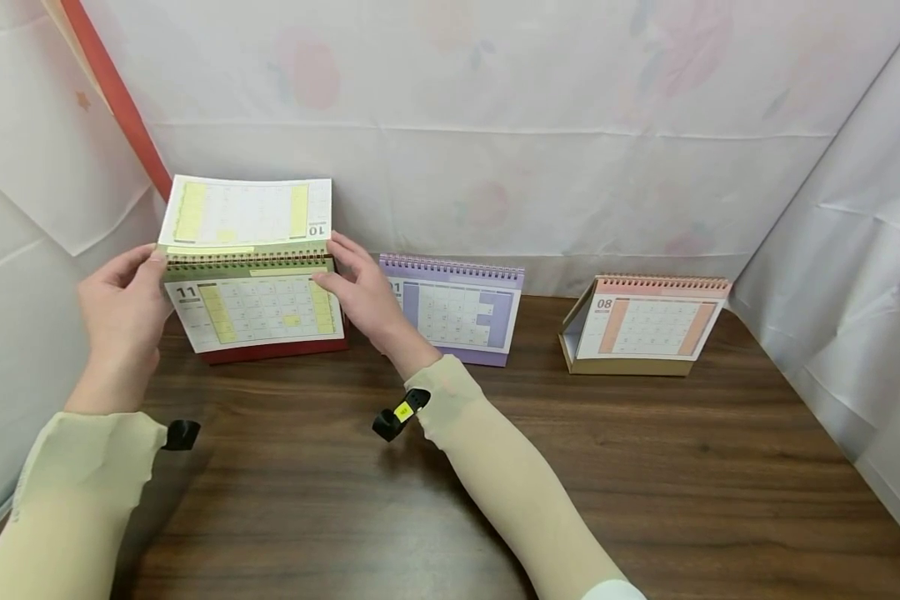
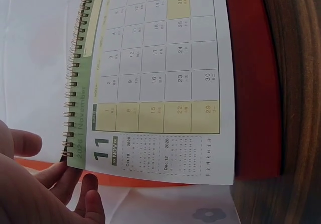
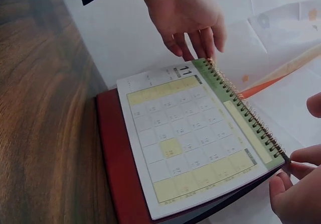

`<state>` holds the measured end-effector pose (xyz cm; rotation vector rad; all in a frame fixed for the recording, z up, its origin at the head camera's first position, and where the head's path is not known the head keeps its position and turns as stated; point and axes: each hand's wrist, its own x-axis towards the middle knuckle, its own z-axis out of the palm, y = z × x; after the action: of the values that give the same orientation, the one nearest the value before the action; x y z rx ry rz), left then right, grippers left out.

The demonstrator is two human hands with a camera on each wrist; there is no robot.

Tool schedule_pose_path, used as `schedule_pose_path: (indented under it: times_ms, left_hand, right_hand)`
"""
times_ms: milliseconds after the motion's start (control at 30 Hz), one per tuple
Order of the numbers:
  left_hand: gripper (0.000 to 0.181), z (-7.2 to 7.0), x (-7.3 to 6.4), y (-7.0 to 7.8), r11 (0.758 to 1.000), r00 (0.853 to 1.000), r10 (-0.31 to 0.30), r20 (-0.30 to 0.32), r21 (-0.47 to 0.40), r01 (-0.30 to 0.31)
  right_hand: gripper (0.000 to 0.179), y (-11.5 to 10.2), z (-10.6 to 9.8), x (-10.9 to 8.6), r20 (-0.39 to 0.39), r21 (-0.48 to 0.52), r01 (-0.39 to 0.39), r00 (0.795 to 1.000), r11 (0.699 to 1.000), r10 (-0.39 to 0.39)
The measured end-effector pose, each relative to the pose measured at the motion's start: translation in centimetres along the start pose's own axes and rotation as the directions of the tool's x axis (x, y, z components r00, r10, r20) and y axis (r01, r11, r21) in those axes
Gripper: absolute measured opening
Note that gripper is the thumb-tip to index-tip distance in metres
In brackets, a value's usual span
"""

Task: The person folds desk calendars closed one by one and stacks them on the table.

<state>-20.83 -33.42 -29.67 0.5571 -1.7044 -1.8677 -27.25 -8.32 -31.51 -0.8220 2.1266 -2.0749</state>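
Observation:
A desk calendar [image 1: 258,308] with a red base [image 2: 256,83] stands at the left, showing its November page. Its October sheet [image 1: 247,212] is turned up over the spiral binding [image 2: 73,83] and appears upside down in the head view. My left hand [image 1: 123,312] holds the left end of the binding, thumb toward the front. At the opposite end, my right hand [image 1: 371,300] grips the top right corner, its thumb over the November page and its other fingers behind. The right wrist view shows both hands at the two ends of the spiral.
A purple desk calendar [image 1: 453,312] stands just right of my right hand, partly hidden by it. Farther right is a calendar with an orange page [image 1: 648,325] on a tan base. White cloth [image 1: 570,167] hangs behind the brown wooden table [image 1: 307,500].

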Motion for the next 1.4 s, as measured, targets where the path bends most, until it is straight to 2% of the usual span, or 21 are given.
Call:
schedule_pose_path:
  times_ms: [200, 467, 667, 767, 933, 1033, 1167, 1300, 1400]
  left_hand:
    - [0.025, -0.2, 0.0, 0.4, 1.000, 1.000, 0.021, -0.021, 0.011, -0.021]
    - [0.019, -0.8, 0.4, 0.3, 0.999, 0.998, 0.046, -0.042, 0.011, -0.046]
    - [0.016, -0.7, 0.2, 0.6, 0.997, 0.996, 0.067, -0.067, 0.029, -0.065]
    - [0.017, -0.7, 0.0, 0.7, 0.996, 0.994, 0.082, -0.076, 0.035, -0.080]
    - [0.023, -0.8, 0.0, 0.7, 0.995, 0.992, 0.102, -0.074, -0.012, -0.103]
    - [0.031, -0.9, 0.3, 0.6, 0.993, 0.992, 0.117, -0.052, 0.002, -0.117]
    - [0.033, -1.1, 0.5, 0.6, 0.989, 0.989, 0.144, -0.029, 0.046, -0.143]
    - [0.028, -1.2, 0.6, 0.8, 0.981, 0.984, 0.173, -0.041, 0.098, -0.168]
    - [0.025, -1.3, 0.4, 1.1, 0.982, 0.982, 0.176, -0.064, 0.088, -0.170]
  right_hand:
    - [0.048, -0.4, 0.0, -0.1, -0.019, -0.016, 0.039, 0.999, 0.999, -0.039]
    - [0.045, -0.9, -0.2, -0.3, -0.044, -0.017, 0.043, 0.998, 0.999, -0.044]
    - [0.039, -1.3, -0.7, -0.3, -0.064, -0.047, 0.054, 0.996, 0.997, -0.057]
    - [0.036, -1.4, -0.9, -0.2, -0.068, -0.039, 0.048, 0.996, 0.998, -0.050]
    - [0.030, -1.5, -1.4, 0.0, -0.068, -0.042, 0.019, 0.997, 0.999, -0.021]
    - [0.028, -1.6, -1.7, 0.1, -0.062, -0.043, 0.011, 0.998, 0.999, -0.013]
    - [0.027, -1.6, -1.9, 0.2, -0.055, 0.000, 0.009, 0.998, 1.000, -0.009]
    - [0.026, -1.7, -2.0, 0.1, -0.050, 0.032, 0.012, 0.999, 0.999, -0.010]
    - [0.027, -1.8, -2.0, 0.1, -0.042, 0.032, 0.014, 0.999, 0.999, -0.013]
